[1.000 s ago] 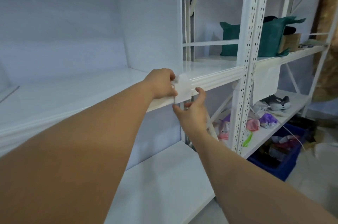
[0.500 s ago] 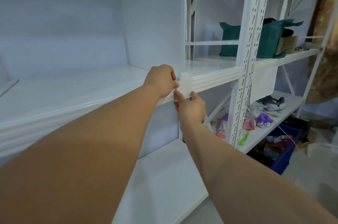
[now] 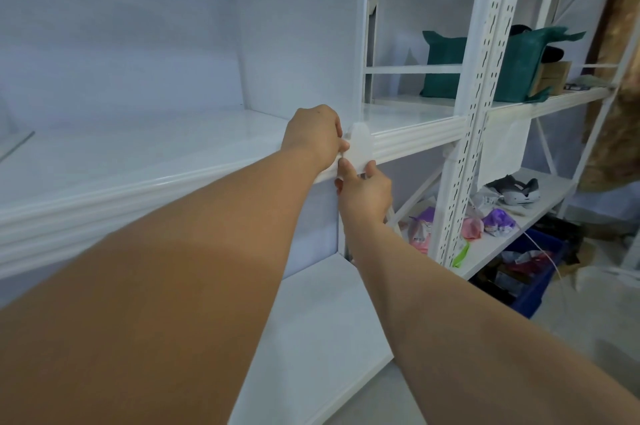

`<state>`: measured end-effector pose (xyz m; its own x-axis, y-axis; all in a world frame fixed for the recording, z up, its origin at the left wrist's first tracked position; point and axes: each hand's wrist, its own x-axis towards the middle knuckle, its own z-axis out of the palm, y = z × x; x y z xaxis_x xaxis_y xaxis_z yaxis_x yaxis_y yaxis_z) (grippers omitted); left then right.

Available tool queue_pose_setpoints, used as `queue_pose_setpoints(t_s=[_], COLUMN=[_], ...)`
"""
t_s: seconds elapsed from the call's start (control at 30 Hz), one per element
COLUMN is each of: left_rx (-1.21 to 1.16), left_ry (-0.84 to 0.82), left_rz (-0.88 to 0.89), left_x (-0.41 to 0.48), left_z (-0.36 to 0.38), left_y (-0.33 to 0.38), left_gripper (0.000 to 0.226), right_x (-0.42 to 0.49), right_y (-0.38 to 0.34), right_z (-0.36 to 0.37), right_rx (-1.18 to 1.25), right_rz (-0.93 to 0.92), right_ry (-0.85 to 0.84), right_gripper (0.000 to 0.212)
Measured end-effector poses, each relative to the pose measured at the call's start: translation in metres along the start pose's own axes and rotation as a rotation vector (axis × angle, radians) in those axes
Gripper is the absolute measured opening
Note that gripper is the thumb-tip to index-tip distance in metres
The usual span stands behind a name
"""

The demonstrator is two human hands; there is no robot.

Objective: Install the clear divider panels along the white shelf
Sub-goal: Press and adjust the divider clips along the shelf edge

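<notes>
Green bag (image 3: pixel 446 67) and perforated upright (image 3: pixel 491 43) are seen rightward. On the glossy shelf lip (image 3: pixel 415 141), a frosted clip (image 3: pixel 361 146) is pinched by left hand (image 3: pixel 313 135) and right hand (image 3: pixel 366 193), beneath the standing clear panel (image 3: pixel 298 43).

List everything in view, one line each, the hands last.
shelf: one, white, across the middle
divider panel: one, clear, upright on the shelf behind the hands
clip: one, translucent white, on the shelf's front edge
post: one, white, slotted, right of the clip
bag: one, green, upper right shelf
shoe: one, grey, lower right shelf
bin: one, blue, on the floor at right
left hand: curled at the clip's left side
right hand: pinches the clip from below
</notes>
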<state>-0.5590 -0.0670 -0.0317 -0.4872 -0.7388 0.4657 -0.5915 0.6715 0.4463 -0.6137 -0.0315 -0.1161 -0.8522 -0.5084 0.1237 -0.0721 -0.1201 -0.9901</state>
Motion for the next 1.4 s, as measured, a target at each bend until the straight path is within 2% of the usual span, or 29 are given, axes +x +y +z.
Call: queue_pose_setpoints(t_s=[0.3, 0.43, 0.5, 0.57, 0.67, 0.73, 0.8, 0.93, 1.0, 1.1, 1.2, 1.4], left_rx=[-0.020, -0.079, -0.144, -0.261, -0.453, -0.559, -0.624, -0.603, -0.632, -0.692, -0.617, -0.394], left_ry=[-0.033, -0.077, -0.133, -0.199, -0.220, -0.160, -0.075, 0.067, 0.135, 0.250, 0.396, 0.558], left_rz=[-0.008, -0.029, -0.073, -0.119, -0.171, -0.223, -0.281, -0.367, -0.433, -0.560, -0.649, -0.662], left_x=[-0.002, -0.009, -0.016, -0.025, -0.048, -0.071, -0.089, -0.131, -0.155, -0.197, -0.238, -0.302], left_z=[-0.003, -0.020, -0.034, -0.054, -0.079, -0.104, -0.130, -0.195, -0.230, -0.276, -0.315, -0.366], left_y=[0.000, 0.001, -0.004, -0.009, -0.019, -0.026, -0.033, -0.050, -0.067, -0.098, -0.133, -0.178], left_gripper=[0.028, 0.024, 0.021, 0.011, 0.016, 0.013, 0.010, 0.008, 0.008, 0.022, 0.021, 0.015], right_x=[-0.001, -0.004, -0.014, -0.031, -0.062, -0.093, -0.125, -0.190, -0.229, -0.284, -0.338, -0.418], right_y=[-0.005, -0.019, -0.028, -0.042, -0.064, -0.085, -0.105, -0.139, -0.155, -0.172, -0.187, -0.209], right_z=[-0.006, -0.016, -0.018, -0.013, 0.004, 0.023, 0.045, 0.081, 0.096, 0.115, 0.127, 0.155], right_rx=[-0.014, -0.169, -0.201, -0.206, -0.220, -0.198, -0.113, 0.021, 0.026, -0.022, -0.143, -0.264], right_rz=[0.035, 0.046, 0.068, 0.013, -0.110, -0.141, -0.099, -0.013, 0.002, 0.026, -0.002, -0.168], right_ry=[-0.004, -0.039, -0.032, 0.005, 0.006, -0.035, -0.105, -0.228, -0.354, -0.614, -0.829, -1.008], right_gripper=[0.067, 0.057, 0.058, 0.054, 0.036, 0.038, 0.039, 0.029, 0.028, 0.032, 0.017, 0.014])
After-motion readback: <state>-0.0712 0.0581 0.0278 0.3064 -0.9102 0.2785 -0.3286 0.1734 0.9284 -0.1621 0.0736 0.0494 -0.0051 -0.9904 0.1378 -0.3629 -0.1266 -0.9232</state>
